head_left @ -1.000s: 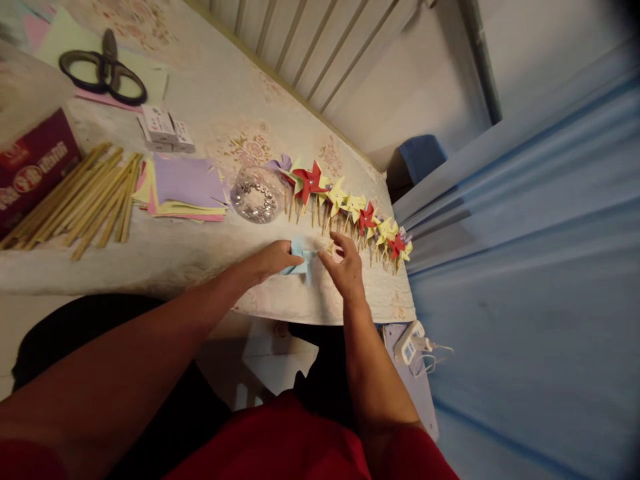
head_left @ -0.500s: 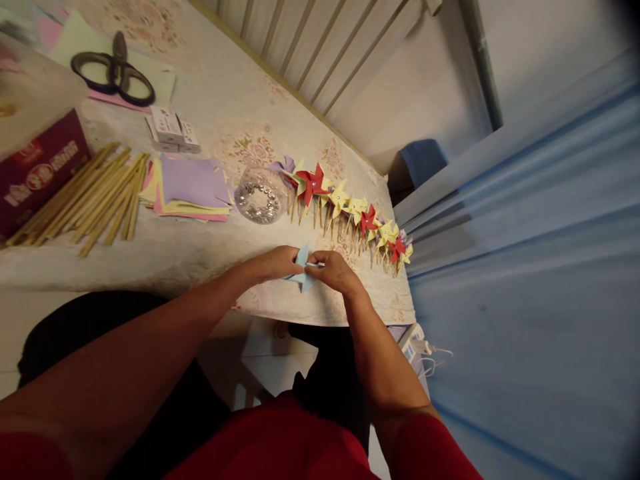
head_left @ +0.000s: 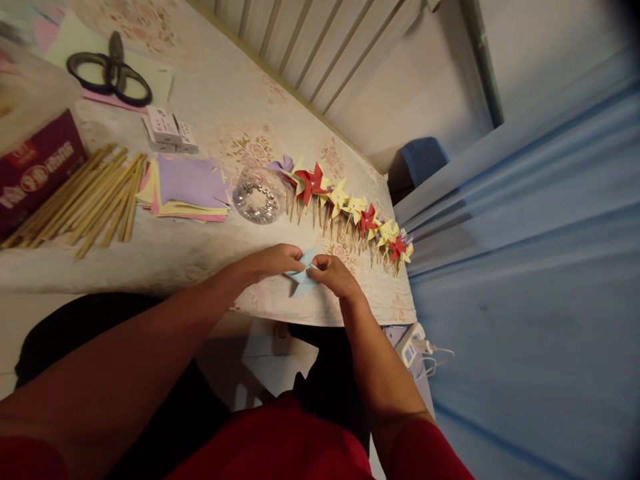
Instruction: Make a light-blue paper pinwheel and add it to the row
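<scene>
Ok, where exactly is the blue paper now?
In the head view, the blue paper is just below the middle, held between the left hand and the right hand, near the front edge of the table.

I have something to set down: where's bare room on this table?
Bare cloth lies between the paper stack and left hand, and between the small white boxes and slatted panel. It's crowded around the sticks, maroon box and pinwheels.

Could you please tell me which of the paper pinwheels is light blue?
The light-blue pinwheel is the one held in the left hand and right hand; the row of pinwheels beyond shows red, yellow and purple instead.
</scene>
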### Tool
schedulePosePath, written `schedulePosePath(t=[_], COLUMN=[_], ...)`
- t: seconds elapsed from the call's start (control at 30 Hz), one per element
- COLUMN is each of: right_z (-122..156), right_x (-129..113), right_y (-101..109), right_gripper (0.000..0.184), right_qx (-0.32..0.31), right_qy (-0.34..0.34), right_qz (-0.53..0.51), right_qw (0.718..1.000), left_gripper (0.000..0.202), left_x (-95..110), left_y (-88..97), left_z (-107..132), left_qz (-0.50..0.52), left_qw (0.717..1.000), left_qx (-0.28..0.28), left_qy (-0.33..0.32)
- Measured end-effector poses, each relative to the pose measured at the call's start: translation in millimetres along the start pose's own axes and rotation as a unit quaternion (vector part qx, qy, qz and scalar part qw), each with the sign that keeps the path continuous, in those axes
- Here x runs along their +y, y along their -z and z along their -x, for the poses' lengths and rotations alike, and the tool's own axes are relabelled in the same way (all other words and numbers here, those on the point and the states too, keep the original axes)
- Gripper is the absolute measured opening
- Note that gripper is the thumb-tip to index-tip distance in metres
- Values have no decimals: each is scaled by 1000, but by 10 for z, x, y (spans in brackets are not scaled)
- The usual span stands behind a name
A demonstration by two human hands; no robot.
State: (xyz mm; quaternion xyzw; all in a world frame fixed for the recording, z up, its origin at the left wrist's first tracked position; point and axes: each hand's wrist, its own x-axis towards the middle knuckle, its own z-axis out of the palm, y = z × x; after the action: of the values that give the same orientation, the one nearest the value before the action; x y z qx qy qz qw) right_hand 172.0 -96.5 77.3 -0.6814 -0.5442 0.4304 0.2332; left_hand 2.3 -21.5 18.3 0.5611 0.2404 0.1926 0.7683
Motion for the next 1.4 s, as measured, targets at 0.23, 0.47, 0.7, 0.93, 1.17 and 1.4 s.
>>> schedulePosePath(t=[0.23, 0.47, 0.7, 0.93, 1.17, 1.4], right_z=[-42, -106, -125, -113, -34, 77], right_x=[146, 230, 192, 180, 207, 229], right_y=[-107, -341, -438, -481, -435, -424], right_gripper=[25, 24, 21, 21, 23, 31], right_qx=[130, 213, 220, 219, 201, 237], right_qy=[-21, -25, -34, -32, -15, 33], right_qz=[-182, -224, -272, -304, -332, -309], right_qw=[974, 951, 936, 927, 922, 920], left_gripper=[46, 27, 30, 21, 11, 10], left_x=[29, 35, -52, -71, 12, 39], left_y=[24, -108, -94, -104, -98, -97], left_z=[19, 29, -24, -40, -1, 8], left_qz=[180, 117, 139, 148, 174, 194], left_qw=[984, 991, 984, 981, 978, 975], left_qx=[10, 61, 113, 122, 108, 96], left_qy=[8, 3, 25, 18, 33, 47])
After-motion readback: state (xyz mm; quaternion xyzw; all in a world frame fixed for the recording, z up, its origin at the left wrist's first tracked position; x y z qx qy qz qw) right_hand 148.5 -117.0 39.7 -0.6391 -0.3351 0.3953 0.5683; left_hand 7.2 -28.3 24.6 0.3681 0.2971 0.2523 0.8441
